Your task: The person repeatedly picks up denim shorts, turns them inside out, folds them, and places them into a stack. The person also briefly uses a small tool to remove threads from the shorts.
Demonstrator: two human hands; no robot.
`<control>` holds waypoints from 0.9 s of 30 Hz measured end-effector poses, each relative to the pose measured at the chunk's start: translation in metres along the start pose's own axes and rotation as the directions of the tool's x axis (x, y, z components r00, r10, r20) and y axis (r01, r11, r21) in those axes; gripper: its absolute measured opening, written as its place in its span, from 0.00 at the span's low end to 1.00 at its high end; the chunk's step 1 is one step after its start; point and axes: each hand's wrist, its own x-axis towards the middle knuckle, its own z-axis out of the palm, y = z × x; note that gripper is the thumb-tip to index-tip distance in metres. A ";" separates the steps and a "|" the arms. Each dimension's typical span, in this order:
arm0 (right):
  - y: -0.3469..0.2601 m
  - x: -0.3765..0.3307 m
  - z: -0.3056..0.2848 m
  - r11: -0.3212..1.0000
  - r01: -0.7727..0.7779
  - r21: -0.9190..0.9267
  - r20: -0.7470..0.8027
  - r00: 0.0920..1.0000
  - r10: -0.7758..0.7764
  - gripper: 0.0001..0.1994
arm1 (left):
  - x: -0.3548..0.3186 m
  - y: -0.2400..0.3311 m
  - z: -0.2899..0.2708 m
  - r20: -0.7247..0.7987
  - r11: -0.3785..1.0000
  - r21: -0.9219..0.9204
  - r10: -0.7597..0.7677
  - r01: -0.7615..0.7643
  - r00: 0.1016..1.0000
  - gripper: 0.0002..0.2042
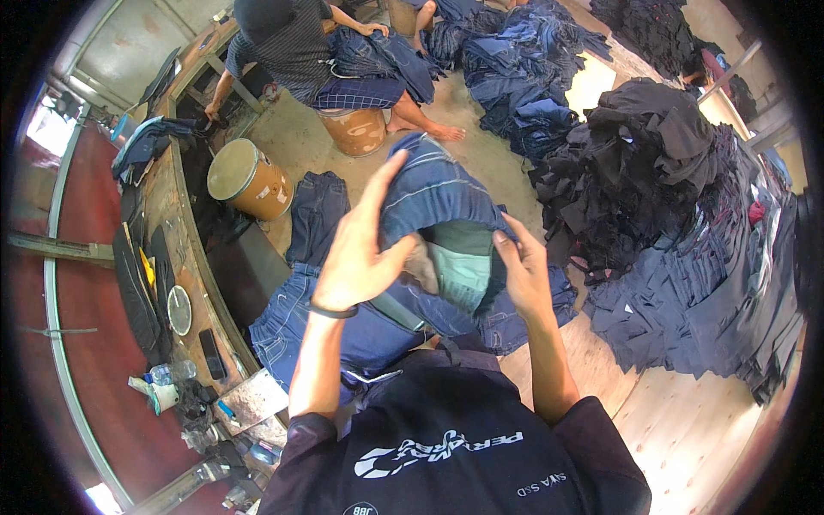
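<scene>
Both hands raise jeans [433, 193] chest-high over denim heap [360, 330]. Left hand [360, 253] fingers closed on fabric edge; right hand [524, 270] fingers curled, pinching pocket lining [463, 266]. Cloth likely soft, limp, fairly heavy; seams, waistband probably best holds.

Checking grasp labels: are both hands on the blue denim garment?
Yes: the left hand and right hand both grip the raised denim garment, one on each side of it.
</scene>
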 end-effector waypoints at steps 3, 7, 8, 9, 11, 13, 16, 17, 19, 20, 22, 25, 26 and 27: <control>-0.006 -0.001 -0.005 0.995 0.090 0.044 0.085 0.992 -0.094 0.22 | -0.009 0.004 -0.006 0.028 0.997 -0.018 -0.075 0.076 0.997 0.42; -0.013 -0.004 0.011 0.996 -0.014 0.083 0.071 0.997 0.008 0.23 | -0.022 0.018 0.010 -0.050 0.999 0.015 -0.048 0.048 0.998 0.41; -0.015 -0.005 0.014 0.994 0.000 0.110 0.067 0.998 -0.008 0.23 | -0.024 0.022 0.011 -0.045 0.998 0.055 -0.014 0.017 0.999 0.41; -0.016 -0.005 0.016 0.990 0.014 0.144 0.051 0.998 -0.021 0.23 | -0.026 0.025 0.010 -0.035 0.996 0.091 0.007 -0.004 0.999 0.41; -0.020 -0.006 0.015 0.992 0.075 0.105 0.010 0.997 -0.077 0.22 | -0.028 0.030 0.006 -0.029 0.991 0.131 0.003 0.001 1.000 0.42; -0.023 -0.005 0.011 0.992 0.115 0.059 -0.020 0.993 -0.114 0.21 | -0.029 0.032 0.000 -0.005 0.990 0.140 -0.022 0.023 1.000 0.42; -0.028 -0.001 0.006 0.986 0.161 0.042 -0.053 0.986 -0.159 0.21 | -0.027 0.034 -0.002 -0.002 0.986 0.165 0.012 -0.012 1.000 0.43; -0.029 0.001 0.005 0.984 0.173 0.030 -0.059 0.983 -0.171 0.21 | -0.027 0.034 -0.002 0.004 0.984 0.177 0.012 -0.013 1.000 0.43; -0.031 0.004 0.003 0.981 0.194 0.020 -0.074 0.978 -0.192 0.22 | -0.026 0.037 -0.002 0.004 0.987 0.159 -0.005 0.005 1.000 0.43; -0.032 0.005 0.001 0.980 0.201 0.018 -0.077 0.977 -0.199 0.22 | -0.025 0.039 -0.002 0.010 0.988 0.155 -0.019 0.017 1.000 0.42; -0.033 0.007 -0.002 0.980 0.197 0.032 -0.064 0.979 -0.194 0.22 | -0.024 0.044 -0.002 0.023 0.988 0.151 -0.039 0.035 0.999 0.42; -0.030 0.009 -0.005 0.980 0.196 0.031 -0.062 0.979 -0.194 0.22 | -0.023 0.050 -0.001 0.030 0.988 0.148 -0.037 0.032 0.999 0.41; -0.028 0.009 -0.006 0.984 0.166 0.058 -0.039 0.986 -0.164 0.23 | -0.022 0.052 0.001 0.026 0.988 0.156 -0.015 0.011 1.000 0.41; -0.025 0.010 -0.005 0.983 0.150 0.103 -0.034 0.988 -0.147 0.23 | -0.022 0.054 0.002 0.024 0.990 0.142 -0.018 0.014 1.000 0.41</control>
